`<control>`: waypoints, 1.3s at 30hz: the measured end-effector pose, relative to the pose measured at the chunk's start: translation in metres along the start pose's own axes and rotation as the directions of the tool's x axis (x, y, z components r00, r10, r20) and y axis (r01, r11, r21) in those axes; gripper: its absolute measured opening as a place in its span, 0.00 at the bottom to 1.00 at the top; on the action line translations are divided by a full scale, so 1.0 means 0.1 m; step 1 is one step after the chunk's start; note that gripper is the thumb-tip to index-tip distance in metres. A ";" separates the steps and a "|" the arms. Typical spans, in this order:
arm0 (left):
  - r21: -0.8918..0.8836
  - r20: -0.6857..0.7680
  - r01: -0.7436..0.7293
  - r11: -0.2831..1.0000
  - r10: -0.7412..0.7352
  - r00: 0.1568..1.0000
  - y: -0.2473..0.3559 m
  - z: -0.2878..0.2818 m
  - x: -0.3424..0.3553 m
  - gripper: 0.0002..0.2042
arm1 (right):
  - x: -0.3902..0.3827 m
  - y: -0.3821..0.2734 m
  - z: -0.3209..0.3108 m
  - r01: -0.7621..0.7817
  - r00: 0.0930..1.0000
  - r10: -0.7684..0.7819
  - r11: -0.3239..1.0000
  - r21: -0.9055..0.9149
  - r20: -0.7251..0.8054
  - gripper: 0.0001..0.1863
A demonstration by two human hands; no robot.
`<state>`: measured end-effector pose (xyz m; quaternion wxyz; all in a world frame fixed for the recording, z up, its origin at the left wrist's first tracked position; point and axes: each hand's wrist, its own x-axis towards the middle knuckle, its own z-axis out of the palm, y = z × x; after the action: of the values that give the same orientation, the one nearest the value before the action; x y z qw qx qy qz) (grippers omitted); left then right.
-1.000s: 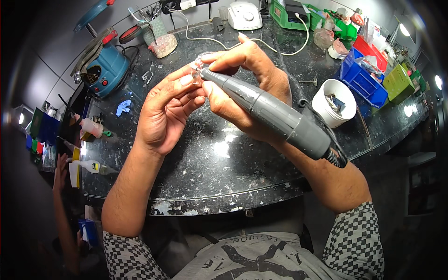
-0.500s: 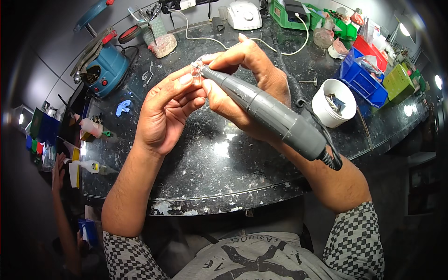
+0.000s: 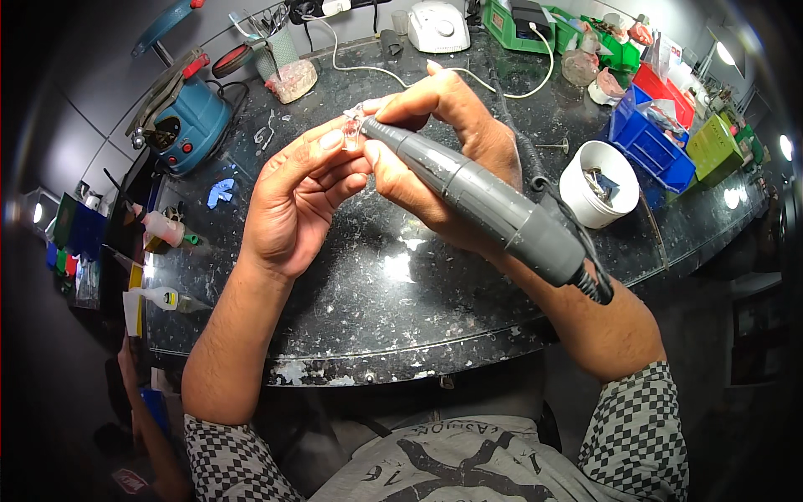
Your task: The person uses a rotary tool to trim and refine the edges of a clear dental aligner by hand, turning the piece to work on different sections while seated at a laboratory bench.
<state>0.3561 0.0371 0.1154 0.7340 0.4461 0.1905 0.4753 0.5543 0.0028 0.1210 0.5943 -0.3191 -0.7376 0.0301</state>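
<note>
We see the left hand pinching a small clear piece above the black table, while the right hand grips a grey hand drill, pointed at this piece. We judge the work is under way; how much is finished or left, we cannot tell.
</note>
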 end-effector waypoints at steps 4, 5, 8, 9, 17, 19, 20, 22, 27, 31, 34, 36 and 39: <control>0.001 0.015 0.010 1.000 -0.010 1.000 0.00 -0.02 0.00 0.19 | 0.00 0.01 0.00 0.022 1.000 -0.022 1.000 -0.006 -0.006 0.17; -0.003 0.011 0.006 1.000 -0.006 1.000 -0.01 -0.03 0.01 0.19 | 0.00 0.00 0.00 0.022 1.000 -0.022 1.000 -0.007 -0.006 0.17; 0.005 0.000 0.007 1.000 -0.007 1.000 -0.01 0.01 0.00 0.19 | 0.00 0.00 0.02 0.005 1.000 -0.005 1.000 -0.006 -0.006 0.17; 0.006 -0.001 0.008 1.000 -0.008 1.000 -0.01 -0.01 0.00 0.19 | 0.00 0.02 0.01 0.019 1.000 -0.019 1.000 0.000 -0.009 0.17; 0.017 -0.024 -0.003 1.000 0.003 1.000 -0.03 0.01 0.02 0.18 | -0.01 0.00 0.02 0.028 0.999 -0.028 1.000 -0.003 -0.022 0.18; 0.014 -0.015 -0.003 1.000 0.003 1.000 -0.02 0.02 0.02 0.18 | -0.02 -0.02 0.02 0.019 1.000 -0.019 0.999 -0.034 -0.012 0.17; 0.011 -0.009 -0.003 1.000 0.003 1.000 -0.02 0.01 0.01 0.18 | -0.02 -0.01 0.03 0.018 1.000 -0.019 0.999 -0.032 -0.012 0.17; 0.009 -0.010 0.005 1.000 -0.005 1.000 -0.02 0.00 0.01 0.18 | -0.01 0.00 0.04 0.017 0.999 -0.018 0.999 -0.032 -0.040 0.17; 0.012 -0.014 -0.005 1.000 0.006 1.000 -0.02 0.00 0.01 0.18 | 0.00 0.01 0.03 0.049 0.998 -0.050 0.999 -0.014 -0.034 0.17; -0.003 0.004 0.004 1.000 -0.004 1.000 -0.02 0.00 0.01 0.18 | 0.01 0.01 0.01 0.083 0.996 -0.084 0.996 -0.041 -0.031 0.17; 0.002 -0.003 -0.003 1.000 0.003 1.000 -0.02 0.01 0.01 0.18 | 0.01 -0.03 0.01 0.060 0.998 -0.060 0.992 -0.114 0.000 0.17; 0.003 0.000 0.000 1.000 0.000 1.000 -0.03 0.01 0.01 0.18 | 0.00 -0.01 0.01 0.055 0.998 -0.058 0.995 -0.087 -0.026 0.17; 0.007 -0.012 -0.006 1.000 0.006 1.000 -0.03 0.00 0.01 0.18 | 0.01 0.00 0.02 0.076 0.996 -0.078 0.994 -0.083 -0.030 0.18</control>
<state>0.3580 0.0374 0.1131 0.7298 0.4463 0.1956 0.4795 0.5520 0.0037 0.1210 0.5937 -0.3150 -0.7399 -0.0284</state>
